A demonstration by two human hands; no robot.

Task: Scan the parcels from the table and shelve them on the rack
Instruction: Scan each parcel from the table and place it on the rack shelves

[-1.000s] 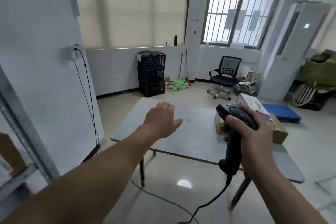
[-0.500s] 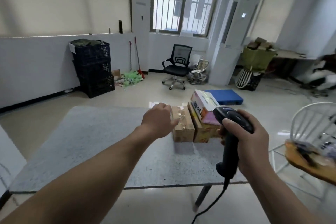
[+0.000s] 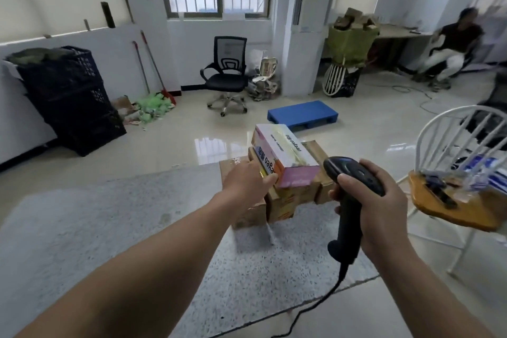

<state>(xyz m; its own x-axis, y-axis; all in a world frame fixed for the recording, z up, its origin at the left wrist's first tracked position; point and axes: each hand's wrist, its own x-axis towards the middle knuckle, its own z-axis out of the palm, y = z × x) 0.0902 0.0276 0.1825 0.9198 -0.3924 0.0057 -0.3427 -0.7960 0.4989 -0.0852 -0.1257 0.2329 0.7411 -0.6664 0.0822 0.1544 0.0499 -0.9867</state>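
Wrapping the scanner (image 3: 348,217), right hand (image 3: 384,208) clamps tight; left hand (image 3: 247,181) touches blurry-lettered box (image 3: 285,152), its fingers hidden.

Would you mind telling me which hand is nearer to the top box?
Left. The left hand is at the near left corner of the top box, seemingly touching; the right hand grips the scanner, apart to its right.

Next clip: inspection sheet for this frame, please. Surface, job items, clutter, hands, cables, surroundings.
Surface: grey speckled tabletop.
Job's things: pink-and-white printed carton lying on brown cardboard boxes.
Clutter: nothing seen on the table.
Hands: left hand touches the carton's near end, grip unclear; right hand grips black handheld scanner.
Cables: black scanner cable hangs past the table edge.
Surroundings: black office chair, blue plastic pallet, stacked dark crates, seated person.
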